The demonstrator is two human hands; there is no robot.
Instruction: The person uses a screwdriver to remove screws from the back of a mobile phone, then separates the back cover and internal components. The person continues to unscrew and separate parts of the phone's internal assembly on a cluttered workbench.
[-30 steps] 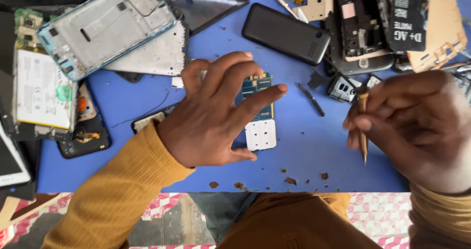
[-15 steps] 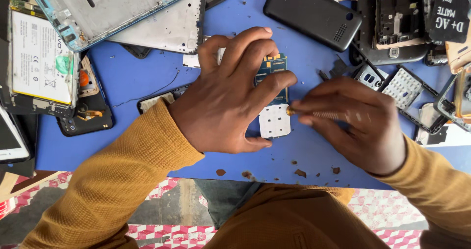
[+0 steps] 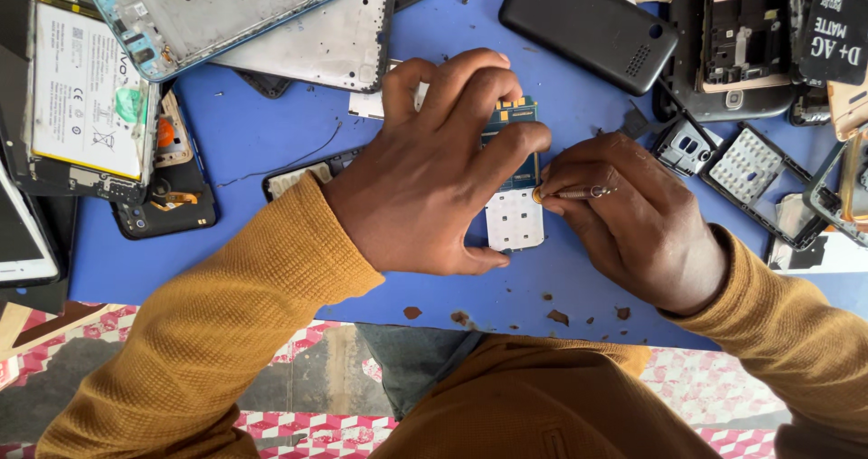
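The circuit board (image 3: 515, 183) is pinned flat by the left hand (image 3: 434, 170) near the front edge of the blue worktop (image 3: 271, 142); a thin tool (image 3: 570, 192), seemingly a small screwdriver, is pinched in the right hand (image 3: 633, 219), its tip at the board's right edge. If pressure slackens, the board could be skidded or gouged.
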